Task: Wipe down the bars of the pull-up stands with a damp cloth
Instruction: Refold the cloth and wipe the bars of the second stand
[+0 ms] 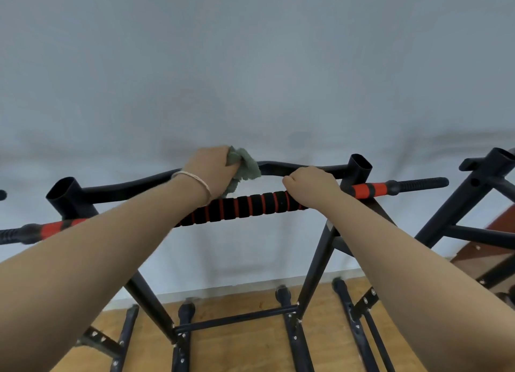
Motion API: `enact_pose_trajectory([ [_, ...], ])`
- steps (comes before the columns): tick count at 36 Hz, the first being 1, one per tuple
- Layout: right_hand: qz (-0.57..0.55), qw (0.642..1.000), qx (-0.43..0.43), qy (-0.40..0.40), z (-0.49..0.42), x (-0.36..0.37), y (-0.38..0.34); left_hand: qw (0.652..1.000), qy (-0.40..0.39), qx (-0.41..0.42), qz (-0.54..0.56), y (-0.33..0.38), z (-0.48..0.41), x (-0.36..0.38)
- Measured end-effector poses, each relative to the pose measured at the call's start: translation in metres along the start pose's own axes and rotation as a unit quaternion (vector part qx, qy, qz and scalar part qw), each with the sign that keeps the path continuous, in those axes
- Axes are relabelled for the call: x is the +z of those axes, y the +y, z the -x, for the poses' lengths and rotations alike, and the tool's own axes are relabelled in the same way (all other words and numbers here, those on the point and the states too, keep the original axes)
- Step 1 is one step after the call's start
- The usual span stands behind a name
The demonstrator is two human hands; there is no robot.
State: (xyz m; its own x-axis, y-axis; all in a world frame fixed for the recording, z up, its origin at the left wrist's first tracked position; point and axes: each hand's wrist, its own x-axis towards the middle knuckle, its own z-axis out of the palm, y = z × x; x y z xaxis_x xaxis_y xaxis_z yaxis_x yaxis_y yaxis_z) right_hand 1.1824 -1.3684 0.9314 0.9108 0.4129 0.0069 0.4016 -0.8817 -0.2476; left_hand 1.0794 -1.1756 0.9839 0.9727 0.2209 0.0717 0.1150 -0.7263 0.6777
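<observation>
A black pull-up stand fills the middle of the view. Its near bar point(245, 207) carries black foam padding with red rings and red-and-black ends. Behind it runs a bent black rear bar point(133, 186) between two open upright tubes. My left hand point(211, 171) holds a grey-green cloth point(242, 168) pressed onto the rear bar near its middle. My right hand point(312, 183) is closed around the right end of the padded bar, just left of the right upright tube point(361, 166).
A second black stand point(485, 176) rises at the right edge, with a reddish-brown board point(490, 249) behind it. A pale wall stands close behind the bars. Below lie the stand's black base legs point(237, 320) on a wooden floor point(245, 349).
</observation>
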Motion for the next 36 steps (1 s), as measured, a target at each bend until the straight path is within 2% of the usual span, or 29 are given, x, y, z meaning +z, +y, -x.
enact_pose_trajectory([
  [3, -0.036, 0.998, 0.013, -0.049, -0.002, -0.007, 0.0, 0.975, 0.084, 0.064, -0.194, 0.004, -0.008, 0.023],
  [5, -0.048, 0.997, 0.014, -0.059, -0.002, -0.01, -0.001, 0.96, 0.088, 0.104, -0.245, 0.009, -0.01, 0.042],
  [9, -0.052, 0.997, 0.007, -0.052, -0.002, -0.011, -0.002, 0.956, -0.018, 0.148, -0.251, 0.006, -0.007, 0.067],
  [12, -0.056, 0.997, 0.011, -0.05, -0.002, -0.01, -0.002, 0.955, -0.109, 0.19, -0.199, 0.004, 0.004, 0.063],
  [14, -0.062, 0.997, 0.014, -0.053, -0.004, -0.011, -0.002, 0.957, -0.164, 0.183, -0.155, 0.009, 0.008, 0.055],
  [16, -0.072, 0.995, 0.018, -0.059, -0.005, -0.011, -0.001, 0.97, -0.169, 0.138, -0.111, 0.013, 0.003, 0.047],
  [18, -0.078, 0.994, 0.021, -0.07, -0.007, -0.011, -0.001, 0.975, -0.138, 0.128, -0.121, 0.014, -0.004, 0.04],
  [23, -0.072, 0.989, 0.017, -0.131, -0.008, -0.014, -0.003, 0.954, -0.202, 0.131, -0.178, 0.01, -0.011, 0.051],
  [26, -0.031, 0.987, 0.007, -0.16, -0.007, -0.015, -0.004, 0.925, -0.172, 0.174, -0.29, 0.005, -0.012, 0.064],
  [28, -0.014, 0.988, 0.001, -0.156, -0.006, -0.018, -0.005, 0.903, -0.145, 0.18, -0.362, 0.002, -0.013, 0.07],
  [30, -0.007, 0.99, -0.004, -0.14, -0.006, -0.017, -0.005, 0.898, -0.132, 0.171, -0.382, -0.001, -0.015, 0.074],
  [32, -0.012, 0.994, -0.007, -0.113, -0.004, -0.014, -0.004, 0.905, -0.134, 0.157, -0.372, 0.001, -0.016, 0.074],
  [36, 0.09, 0.994, -0.054, -0.009, 0.007, -0.002, 0.002, 0.923, -0.163, 0.132, -0.323, 0.006, -0.016, 0.066],
])
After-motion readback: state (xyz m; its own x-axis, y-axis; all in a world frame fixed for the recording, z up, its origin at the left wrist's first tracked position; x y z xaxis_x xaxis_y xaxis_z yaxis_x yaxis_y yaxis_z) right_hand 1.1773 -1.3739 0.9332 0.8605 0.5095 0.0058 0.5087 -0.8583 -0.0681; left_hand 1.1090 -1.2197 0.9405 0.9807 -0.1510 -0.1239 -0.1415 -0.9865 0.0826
